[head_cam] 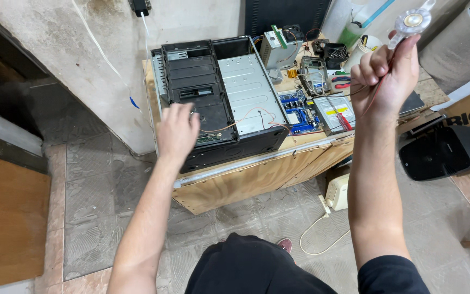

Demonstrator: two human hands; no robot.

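Black metal makes up the open computer case (218, 98), lying on its side on the wooden bench (246, 179) so its inside faces up; the left hand (178, 130) hovers over the case's near front corner, fingers loosely curled and holding nothing, apparently to steady or reach in. Right of the case and raised well above the bench, the right hand (387, 76) is clenched around thin wires (373, 98), with a small clear fan (412, 22) at its fingertips, kept clear of the clutter below.

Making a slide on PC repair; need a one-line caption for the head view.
Left hand reaches into open black computer case on wooden bench; right hand lifts small clear round fan.
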